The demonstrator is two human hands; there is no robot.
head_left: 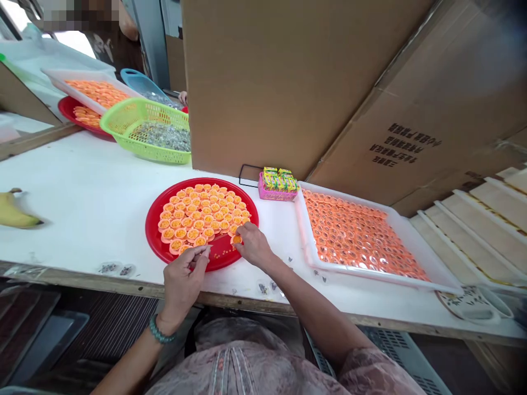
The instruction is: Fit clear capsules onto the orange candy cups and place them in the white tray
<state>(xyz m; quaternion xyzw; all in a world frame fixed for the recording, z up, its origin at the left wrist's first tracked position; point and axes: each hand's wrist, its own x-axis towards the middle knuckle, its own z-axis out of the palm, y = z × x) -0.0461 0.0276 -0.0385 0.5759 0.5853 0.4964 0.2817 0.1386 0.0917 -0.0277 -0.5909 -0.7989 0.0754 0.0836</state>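
A round red tray [153, 233] lies in front of me, covered with small round orange pieces [198, 215] that have yellow centres. My right hand [256, 247] is at the tray's right edge, its thumb and fingers pinched on one orange piece [236, 240]. Over the tray's front rim, my left hand [184, 278] is closed in a pinch. Something tiny and pale seems to show at its fingertips, too small to name. Between the two hands a patch of red tray bottom shows, with small yellow bits on it.
To the right stands a white tray [428, 258] of orange pieces with shiny clear tops. A pink basket [278, 194] of small packets sits behind, against cardboard [263, 82]. At left are a green basket [144, 151] and a banana [18, 211]. Another person [119, 46] is beyond.
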